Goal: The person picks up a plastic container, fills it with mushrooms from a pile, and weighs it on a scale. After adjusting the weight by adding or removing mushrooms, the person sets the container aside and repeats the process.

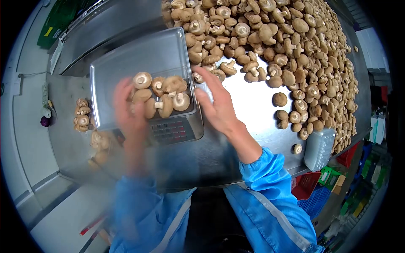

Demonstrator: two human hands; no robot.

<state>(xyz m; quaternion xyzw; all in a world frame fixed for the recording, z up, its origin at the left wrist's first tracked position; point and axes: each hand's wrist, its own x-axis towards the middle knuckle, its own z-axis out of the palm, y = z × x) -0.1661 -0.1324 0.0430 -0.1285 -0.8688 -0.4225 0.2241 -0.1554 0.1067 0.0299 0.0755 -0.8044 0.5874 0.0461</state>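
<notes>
A digital scale with a metal pan (122, 59) and a keypad (168, 131) stands in front of me. Several brown mushrooms (166, 97) lie on the pan, some with pale stems upward. My left hand (131, 109), smeared by motion, is over the left part of the pan beside these mushrooms. At the scale's right edge is my right hand (219, 105), index finger and thumb spread apart. A single mushroom (197, 77) shows right at its index fingertip, partly covered by the finger.
A large heap of mushrooms (295, 55) covers the back and right of the metal table (253, 122). Stacked clear plastic trays (319, 149) stand at the right front edge. Left of the scale are packed mushrooms (82, 114). Coloured crates (314, 198) stand below right.
</notes>
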